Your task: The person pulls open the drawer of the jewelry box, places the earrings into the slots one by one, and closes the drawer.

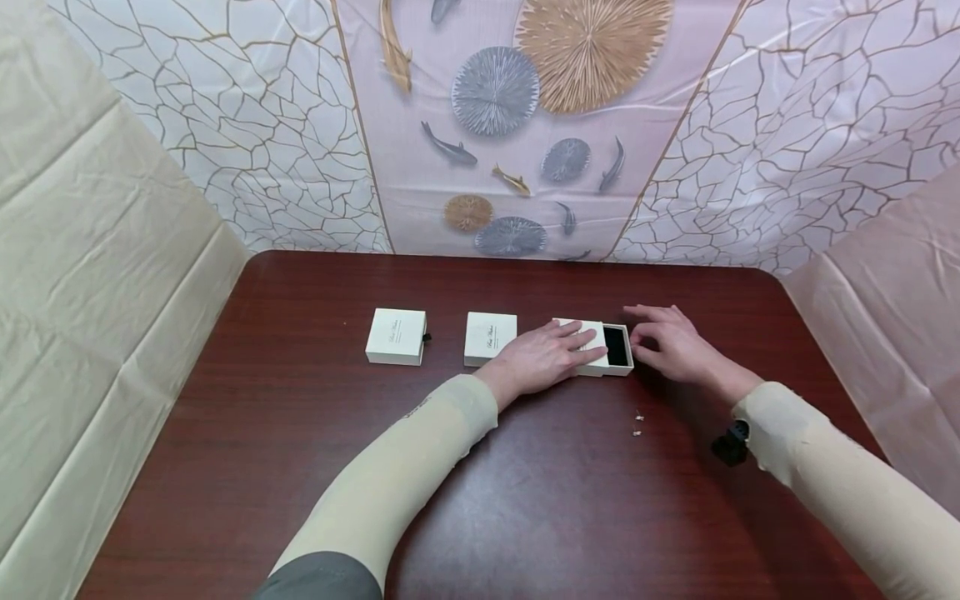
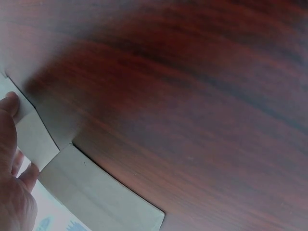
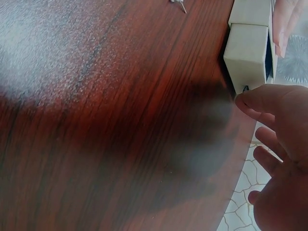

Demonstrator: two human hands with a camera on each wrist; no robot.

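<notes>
My left hand (image 1: 543, 357) lies over the right-hand white box (image 1: 597, 331), its fairly straight fingers spread across the lid-like sleeve. From the sleeve's right end a white drawer (image 1: 628, 367) with a black lining juts out partway. At the drawer's end, my right hand (image 1: 671, 343) pinches a small dark pull tab (image 3: 246, 89) between thumb and forefinger; its other fingers stand loose. Nearer me on the table lie two tiny silvery pieces (image 1: 637, 417), one with a thin pin (image 3: 183, 7) in the right wrist view.
Two more white boxes with printed tops stand in the same row: a middle one (image 1: 489, 333) just left of my left wrist, and one farther left (image 1: 396, 336) with a dark tab. The dark red table (image 1: 337, 467) meets patterned cloth (image 1: 270, 183) at its back edge.
</notes>
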